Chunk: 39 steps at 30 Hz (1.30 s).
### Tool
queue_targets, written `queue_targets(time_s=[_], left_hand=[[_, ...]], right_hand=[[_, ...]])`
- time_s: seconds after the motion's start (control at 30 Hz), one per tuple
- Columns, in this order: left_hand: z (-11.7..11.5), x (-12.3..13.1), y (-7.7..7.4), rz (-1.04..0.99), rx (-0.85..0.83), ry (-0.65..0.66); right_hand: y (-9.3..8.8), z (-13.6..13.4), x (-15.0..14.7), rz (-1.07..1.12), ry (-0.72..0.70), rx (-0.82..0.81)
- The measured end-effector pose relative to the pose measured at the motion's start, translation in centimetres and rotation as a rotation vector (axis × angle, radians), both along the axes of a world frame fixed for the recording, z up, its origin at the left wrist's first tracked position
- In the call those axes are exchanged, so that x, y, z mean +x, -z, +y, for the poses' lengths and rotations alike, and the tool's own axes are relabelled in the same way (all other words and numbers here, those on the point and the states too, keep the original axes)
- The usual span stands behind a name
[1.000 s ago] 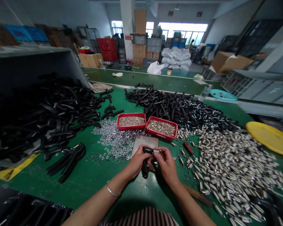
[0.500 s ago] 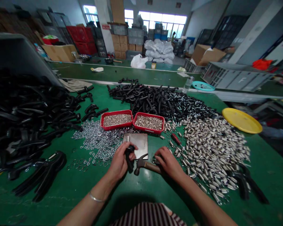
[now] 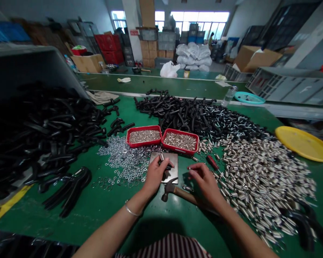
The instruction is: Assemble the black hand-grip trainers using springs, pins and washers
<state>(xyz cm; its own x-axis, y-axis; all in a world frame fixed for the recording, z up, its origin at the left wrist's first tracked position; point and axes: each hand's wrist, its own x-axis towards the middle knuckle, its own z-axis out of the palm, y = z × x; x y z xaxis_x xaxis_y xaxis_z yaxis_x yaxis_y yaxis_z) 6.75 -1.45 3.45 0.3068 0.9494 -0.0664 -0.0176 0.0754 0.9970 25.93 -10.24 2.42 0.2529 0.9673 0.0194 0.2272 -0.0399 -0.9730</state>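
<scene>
My left hand is closed round a black plastic handle and stands it upright on a small metal plate, its silver stud pointing up. My right hand hovers just right of the plate, thumb and fingertips pinched on a small silver part. A claw hammer lies on the green table under my right wrist. Two red trays of small metal pieces stand just beyond the plate.
Black handles are heaped at the left and at the middle back. Silver sleeves cover the right side, washers lie left of the plate. A red-handled screwdriver, a yellow dish and grey crates are to the right.
My left hand has moved the black handle onto the metal plate and stood it upright. My right hand left the hammer handle and now pinches a small silver part.
</scene>
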Motion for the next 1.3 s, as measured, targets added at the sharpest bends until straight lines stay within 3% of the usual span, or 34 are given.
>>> queue_targets(time_s=[0.1,0.17,0.27,0.37,0.47,0.57,0.67,0.73,0.83,0.9,0.97,1.07,1.13,1.2,1.3], left_hand=[[0.0,-0.2,-0.3,0.07,0.145,0.027],[0.0,-0.4,-0.4,0.116,0.212,0.025],[-0.2,-0.8,-0.5,0.195,0.279,0.007],[-0.4,-0.9,-0.5,0.221,0.284,-0.038],[-0.6,-0.6,-0.6,0.195,0.228,-0.074],[-0.6,-0.5,-0.9,0.124,0.154,-0.039],[-0.4,-0.6,-0.8,0.09,0.1,-0.014],[0.1,-0.7,-0.3,0.085,0.061,-0.03],[1.0,-0.7,0.8,0.0,-0.069,-0.033],[1.6,-0.6,1.5,-0.079,-0.172,-0.038],[2.0,-0.4,1.9,-0.145,-0.247,-0.048],[2.1,0.1,2.1,-0.237,-0.348,-0.058],[1.9,0.6,1.9,-0.277,-0.395,-0.042],[1.6,1.1,1.6,-0.272,-0.414,0.031],[1.2,1.8,1.3,-0.212,-0.401,0.139]], right_hand=[[-0.7,1.9,-3.5,0.599,-0.069,-0.096],[-0.8,2.9,-5.1,0.854,-0.139,-0.168],[-0.5,3.6,-5.9,1.053,-0.23,-0.256],[0.0,3.4,-6.1,1.069,-0.252,-0.286],[0.4,2.9,-6.2,0.847,-0.175,-0.181],[0.7,2.8,-6.1,0.328,-0.084,0.035],[0.9,3.0,-5.7,-0.217,-0.129,0.224],[1.0,3.1,-5.3,-0.437,-0.211,0.246],[0.8,3.0,-3.5,-0.594,-0.366,0.185],[0.5,3.1,-0.7,-0.687,-0.427,0.154],[0.1,3.9,3.4,-0.833,-0.325,0.069],[-0.5,6.7,10.6,-1.036,0.065,-0.221],[-0.6,9.3,14.4,-1.088,0.194,-0.336],[-0.4,12.0,16.4,-1.12,0.243,-0.405],[-0.2,14.8,16.4,-1.154,0.253,-0.463]])
